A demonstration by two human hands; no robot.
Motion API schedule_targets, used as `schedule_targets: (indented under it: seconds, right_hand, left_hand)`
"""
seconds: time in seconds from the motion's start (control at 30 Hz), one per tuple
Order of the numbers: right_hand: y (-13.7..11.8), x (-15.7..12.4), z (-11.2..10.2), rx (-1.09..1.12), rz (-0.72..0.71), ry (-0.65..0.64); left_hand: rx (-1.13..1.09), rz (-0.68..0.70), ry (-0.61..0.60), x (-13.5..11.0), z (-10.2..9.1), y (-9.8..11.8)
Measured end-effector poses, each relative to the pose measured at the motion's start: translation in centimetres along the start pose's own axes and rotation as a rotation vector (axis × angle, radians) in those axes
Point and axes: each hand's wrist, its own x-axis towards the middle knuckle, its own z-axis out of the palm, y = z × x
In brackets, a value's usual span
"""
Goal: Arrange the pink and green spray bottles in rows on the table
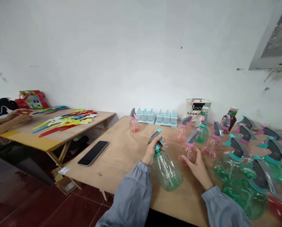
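My left hand (153, 148) is closed round the neck and trigger head of a clear green spray bottle (168, 170). That bottle tilts, its base toward the lower right. My right hand (197, 166) wraps the side of a small pink spray bottle (188, 152) with a grey and pink head. Whether this pink one rests on the table is hard to tell. Close behind it stand another pink spray bottle (181, 134) and a small green spray bottle (202, 134). A single pink spray bottle (134, 125) stands apart near the back left of the table (122, 151).
Several green spray bottles (246, 194) crowd the right side. Along the back are pale blue ice-pop moulds (166, 119), a printed paper bag (195, 110) and a dark red bottle (231, 118). A phone (93, 153) lies at left. Another person's hands (19, 118) work at the neighbouring table.
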Motion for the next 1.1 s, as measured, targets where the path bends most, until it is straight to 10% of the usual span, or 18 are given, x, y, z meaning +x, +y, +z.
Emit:
schedule_targets:
  seconds: [0.33,0.6,0.77,1.1]
  right_hand:
    - [-0.5,0.0,0.0,0.020,0.022,0.008]
    - [0.0,0.1,0.0,0.055,0.006,-0.021]
    - [-0.2,-0.1,0.2,0.047,0.036,-0.021]
    - [0.2,-1.6,1.7,0.052,-0.042,-0.114]
  left_hand:
    - [0.935,0.330,0.319,-0.7,-10.3,7.3]
    - [1.276,0.473,0.456,-2.1,-17.2,5.0]
    - [1.464,0.380,0.565,-1.7,-19.8,3.6]
    - [1.349,0.186,0.712,8.1,-20.4,5.0]
